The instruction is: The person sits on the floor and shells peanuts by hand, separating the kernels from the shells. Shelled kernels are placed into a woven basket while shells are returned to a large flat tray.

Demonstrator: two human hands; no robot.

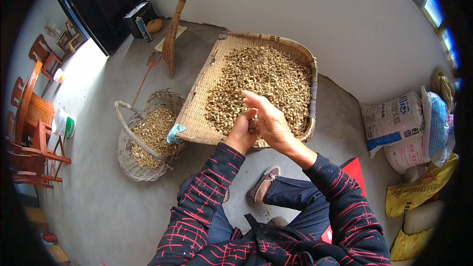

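Observation:
Before me a woven winnowing basket [199,107] holds a broad heap of small unshelled peanuts [266,70], mixed with bits of stem. My left hand [241,130] is at the basket's near edge, palm turned inward and thumb raised. Facing it, my right hand [272,123] has its fingers stretched out over the heap. A few peanuts [254,123] show between the two cupped palms, though the fingers partly hide them. To the left, a wicker basket with a hoop handle [123,155] contains paler peanuts [151,133].
A straw broom [175,33] leans on the wall, near a red fly swatter [149,64]. Filled sacks [393,122] stand at right. Wooden chairs [40,147] and a white bucket [63,123] are at left. Something red [356,175] lies beside my leg.

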